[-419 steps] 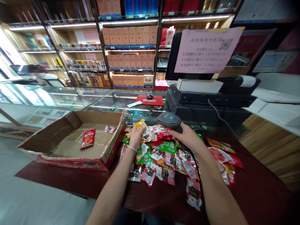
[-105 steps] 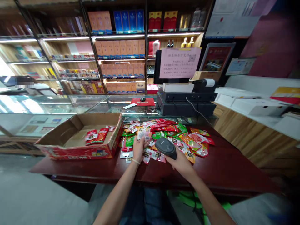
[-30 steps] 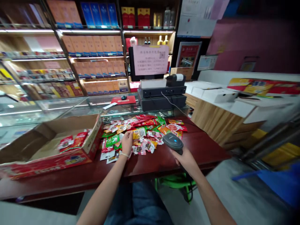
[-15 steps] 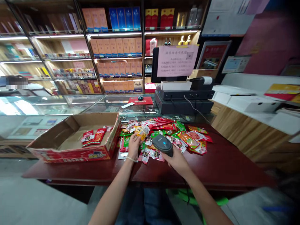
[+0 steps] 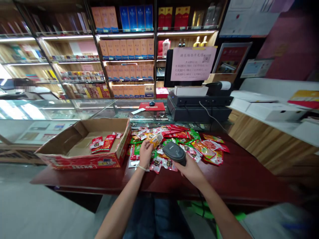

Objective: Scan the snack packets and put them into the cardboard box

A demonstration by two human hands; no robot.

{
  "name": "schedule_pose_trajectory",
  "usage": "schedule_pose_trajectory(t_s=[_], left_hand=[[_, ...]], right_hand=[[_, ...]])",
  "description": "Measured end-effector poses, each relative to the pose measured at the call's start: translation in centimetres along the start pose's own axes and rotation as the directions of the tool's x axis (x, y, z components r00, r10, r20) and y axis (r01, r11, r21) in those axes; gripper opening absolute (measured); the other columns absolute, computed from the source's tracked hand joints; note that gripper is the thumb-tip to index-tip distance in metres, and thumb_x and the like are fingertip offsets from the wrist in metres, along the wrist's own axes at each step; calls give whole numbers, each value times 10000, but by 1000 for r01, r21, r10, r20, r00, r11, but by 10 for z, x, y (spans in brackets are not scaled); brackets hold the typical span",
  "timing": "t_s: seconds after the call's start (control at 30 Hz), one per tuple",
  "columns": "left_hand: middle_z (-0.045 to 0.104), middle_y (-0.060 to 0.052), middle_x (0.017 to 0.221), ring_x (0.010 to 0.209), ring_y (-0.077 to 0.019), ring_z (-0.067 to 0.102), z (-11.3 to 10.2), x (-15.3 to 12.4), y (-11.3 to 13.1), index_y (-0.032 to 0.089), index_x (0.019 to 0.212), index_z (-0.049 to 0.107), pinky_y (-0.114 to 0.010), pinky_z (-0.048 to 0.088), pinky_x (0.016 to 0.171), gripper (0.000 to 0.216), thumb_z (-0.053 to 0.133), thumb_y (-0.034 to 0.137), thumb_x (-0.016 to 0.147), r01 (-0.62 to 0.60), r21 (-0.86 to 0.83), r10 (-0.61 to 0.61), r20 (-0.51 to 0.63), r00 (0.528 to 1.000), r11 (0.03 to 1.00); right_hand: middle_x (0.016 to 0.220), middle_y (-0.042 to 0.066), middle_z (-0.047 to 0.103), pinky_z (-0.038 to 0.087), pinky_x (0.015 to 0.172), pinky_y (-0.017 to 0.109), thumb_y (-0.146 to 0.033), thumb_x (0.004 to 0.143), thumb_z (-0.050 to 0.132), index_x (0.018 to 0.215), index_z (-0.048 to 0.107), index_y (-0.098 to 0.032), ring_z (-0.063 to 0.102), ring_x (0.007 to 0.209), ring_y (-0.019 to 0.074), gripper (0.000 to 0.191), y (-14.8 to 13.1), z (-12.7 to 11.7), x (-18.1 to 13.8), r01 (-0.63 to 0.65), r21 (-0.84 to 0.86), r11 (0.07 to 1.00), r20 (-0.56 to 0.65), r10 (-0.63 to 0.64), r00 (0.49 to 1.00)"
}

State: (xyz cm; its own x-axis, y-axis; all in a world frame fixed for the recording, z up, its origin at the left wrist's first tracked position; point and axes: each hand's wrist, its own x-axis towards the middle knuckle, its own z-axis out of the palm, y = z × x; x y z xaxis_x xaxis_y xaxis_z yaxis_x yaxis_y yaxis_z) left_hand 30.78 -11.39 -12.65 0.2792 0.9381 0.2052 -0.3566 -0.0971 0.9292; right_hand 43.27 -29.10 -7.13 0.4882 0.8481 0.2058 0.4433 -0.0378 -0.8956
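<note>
Between the fingers of my left hand (image 5: 146,153) is a yellow snack packet (image 5: 155,139), its pale printed patch facing up. My right hand (image 5: 189,170) is wrapped round the grip of a black barcode scanner (image 5: 173,151), whose head points at the yellow packet from a short distance. Beneath and around both hands spreads a pile of small snack packets (image 5: 178,130), red, green, white and orange. To the left stands an open cardboard box (image 5: 82,164) with a few red packets (image 5: 107,142) lying inside.
The dark red table (image 5: 224,181) carries the pile and the box. Behind it is a glass counter (image 5: 114,108) with a mouse (image 5: 152,103) and a black till (image 5: 199,113) under a monitor bearing a pink notice (image 5: 193,64). A wooden cabinet (image 5: 264,142) borders the right side.
The scanner's blue light was lit before and does not show now. The yellow packet has tilted slightly in my left hand. The whole view has shifted a little.
</note>
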Motion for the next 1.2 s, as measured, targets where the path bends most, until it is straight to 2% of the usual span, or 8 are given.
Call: schedule_pose_trajectory(t_s=[0.1, 0.2, 0.37, 0.47, 0.57, 0.7, 0.97, 1.2], left_hand=[[707, -49, 892, 858, -177, 697, -16, 5, 42, 192, 983, 581, -281, 536, 772, 226, 644, 332, 819, -244, 191, 237, 59, 970, 951], [719, -55, 965, 878, -170, 694, -55, 13, 96, 208, 1044, 615, -277, 523, 803, 194, 575, 313, 886, -448, 478, 430, 154, 889, 755], [737, -78, 1032, 895, -205, 693, -152, 23, 153, 217, 1076, 654, -301, 503, 821, 223, 531, 245, 893, -315, 904, 538, 119, 835, 290], [720, -93, 1146, 1039, -246, 674, -196, 23, 157, 221, 1092, 679, -340, 496, 900, 286, 544, 197, 841, -289, 932, 479, 155, 864, 220], [731, -80, 1118, 1022, -247, 676, -214, 16, 150, 226, 1128, 684, -357, 497, 908, 325, 517, 195, 851, -264, 933, 452, 132, 882, 244], [737, -68, 1090, 968, -237, 686, -199, -2, 142, 230, 1126, 690, -351, 503, 879, 304, 509, 217, 881, -254, 923, 458, 100, 883, 288], [737, -45, 1080, 968, -209, 681, -119, -30, 129, 245, 1111, 697, -316, 499, 898, 249, 539, 277, 921, -448, 767, 425, 254, 869, 460], [680, -92, 1201, 1131, -256, 624, -83, -17, 60, 239, 1181, 667, -398, 458, 1020, 325, 581, 206, 870, -479, 686, 250, 412, 876, 548]], right_hand=[[928, 78, 751, 549, 734, 348, -327, 736, 675, 1095, 674, -182, 707, 881, 265, 388, -5, -3, 5, 28, -6, 1000, 12, -28, 1000], [1030, 96, 745, 535, 800, 365, -347, 739, 682, 1097, 668, -179, 693, 959, 276, 396, -6, 2, 9, 48, -21, 999, 3, -48, 999], [699, 38, 712, 494, 574, 320, -435, 765, 673, 1024, 639, -177, 655, 595, 219, 367, -9, 24, 9, -51, -3, 999, 60, 51, 997], [467, -50, 563, 408, 449, 287, -463, 776, 670, 1004, 609, -187, 519, 395, 170, 364, -13, 38, 11, -107, 35, 994, 143, 101, 985], [460, -56, 554, 383, 430, 278, -449, 766, 684, 997, 604, -192, 506, 383, 164, 355, -15, 49, 14, -103, 65, 993, 161, 91, 983], [465, -55, 554, 378, 430, 275, -418, 774, 681, 1016, 605, -192, 496, 378, 157, 340, -17, 54, 15, -81, 77, 994, 179, 66, 982], [452, -58, 537, 371, 420, 262, -454, 790, 673, 932, 590, -194, 507, 379, 154, 308, 0, 33, 4, -116, 43, 992, 133, 110, 985], [454, -56, 538, 389, 412, 266, -470, 791, 661, 859, 557, -209, 507, 374, 154, 289, 12, 30, 4, -135, 81, 988, 121, 124, 985]])
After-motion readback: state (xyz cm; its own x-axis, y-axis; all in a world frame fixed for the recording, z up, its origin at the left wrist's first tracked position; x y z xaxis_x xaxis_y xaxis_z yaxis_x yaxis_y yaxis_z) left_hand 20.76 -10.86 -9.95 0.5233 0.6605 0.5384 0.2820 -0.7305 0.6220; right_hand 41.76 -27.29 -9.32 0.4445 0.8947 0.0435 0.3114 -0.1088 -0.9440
